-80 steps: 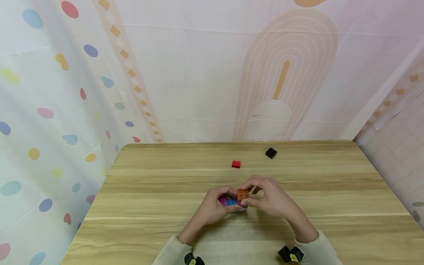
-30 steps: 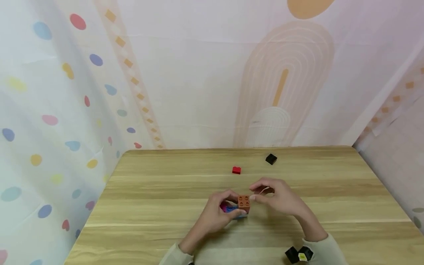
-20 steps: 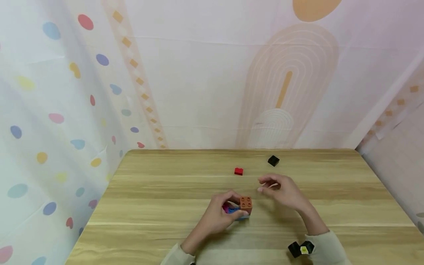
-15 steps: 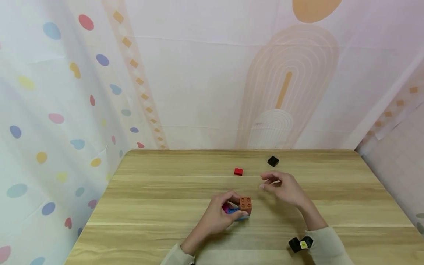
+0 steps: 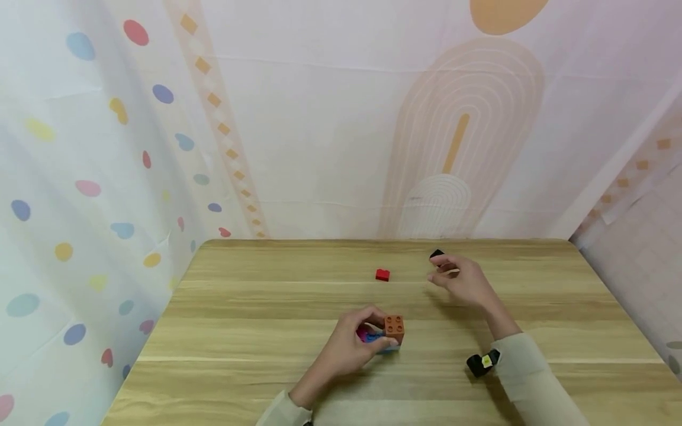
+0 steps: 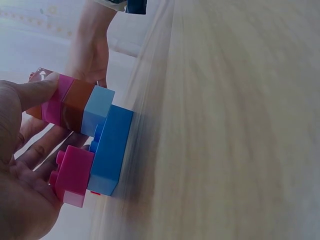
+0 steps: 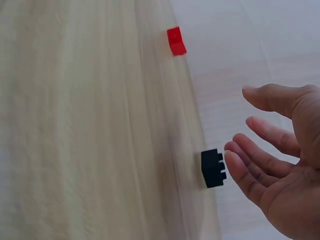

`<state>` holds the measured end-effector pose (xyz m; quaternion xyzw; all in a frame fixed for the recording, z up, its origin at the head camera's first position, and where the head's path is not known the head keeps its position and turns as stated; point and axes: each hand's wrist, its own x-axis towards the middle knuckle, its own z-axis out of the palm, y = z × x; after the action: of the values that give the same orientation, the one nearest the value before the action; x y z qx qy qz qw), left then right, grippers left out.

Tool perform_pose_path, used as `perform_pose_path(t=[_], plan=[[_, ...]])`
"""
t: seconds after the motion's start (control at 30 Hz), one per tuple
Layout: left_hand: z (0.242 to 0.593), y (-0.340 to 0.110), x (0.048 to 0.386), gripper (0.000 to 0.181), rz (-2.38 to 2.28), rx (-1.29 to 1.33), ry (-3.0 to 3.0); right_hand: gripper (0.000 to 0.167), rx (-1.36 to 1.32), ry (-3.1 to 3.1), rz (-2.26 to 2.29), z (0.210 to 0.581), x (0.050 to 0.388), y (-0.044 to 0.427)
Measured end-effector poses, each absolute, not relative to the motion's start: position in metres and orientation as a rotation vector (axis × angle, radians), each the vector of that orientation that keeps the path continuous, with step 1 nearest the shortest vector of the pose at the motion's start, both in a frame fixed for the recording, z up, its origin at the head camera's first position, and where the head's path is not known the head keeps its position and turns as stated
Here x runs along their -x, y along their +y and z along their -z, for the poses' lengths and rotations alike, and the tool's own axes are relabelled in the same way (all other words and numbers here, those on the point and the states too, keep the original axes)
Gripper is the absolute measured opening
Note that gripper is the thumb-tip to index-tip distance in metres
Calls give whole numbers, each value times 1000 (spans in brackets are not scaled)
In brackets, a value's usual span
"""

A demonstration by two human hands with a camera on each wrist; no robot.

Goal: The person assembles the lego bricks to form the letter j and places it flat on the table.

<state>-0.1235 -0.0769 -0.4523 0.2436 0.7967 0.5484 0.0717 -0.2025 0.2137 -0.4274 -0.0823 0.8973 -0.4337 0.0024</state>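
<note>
A toy building brick assembly stands on the table under my left hand point(image 5: 346, 343), which grips its tower between thumb and fingers. In the left wrist view, the tower has an orange brick on top, then a magenta brick point(image 6: 57, 100), another orange brick point(image 6: 77, 105) and a light blue brick point(image 6: 98, 110). These sit on one end of a longer blue brick point(image 6: 114, 155); a second magenta brick point(image 6: 75, 172) sits on its other end. My right hand point(image 5: 466, 281) reaches over the table, fingers parted and holding nothing, beside a black brick point(image 7: 212, 169). Whether a fingertip touches it, I cannot tell.
A small red brick point(image 5: 382, 275) lies on the wooden table point(image 5: 256, 331), left of the black one. Behind the table's far edge hangs a patterned cloth point(image 5: 319, 148). A black wrist device point(image 5: 482, 362) is on my right sleeve.
My right hand has let go of the top orange brick and moved away, forward and right, to the black brick. The left hand keeps its hold on the assembly.
</note>
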Motion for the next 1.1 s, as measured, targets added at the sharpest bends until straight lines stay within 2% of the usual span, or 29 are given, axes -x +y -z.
perform_pose_path(t=[0.43, 0.7, 1.1], plan=[[451, -77, 124, 27, -1639, -740, 2376, 50, -10, 2813, 1369, 433, 224, 232], [450, -76, 124, 28, -1637, -730, 2375, 47, -39, 2819, 1381, 443, 238, 235], [450, -79, 123, 28, -1651, -726, 2374, 51, -101, 2842, 1376, 455, 255, 227]])
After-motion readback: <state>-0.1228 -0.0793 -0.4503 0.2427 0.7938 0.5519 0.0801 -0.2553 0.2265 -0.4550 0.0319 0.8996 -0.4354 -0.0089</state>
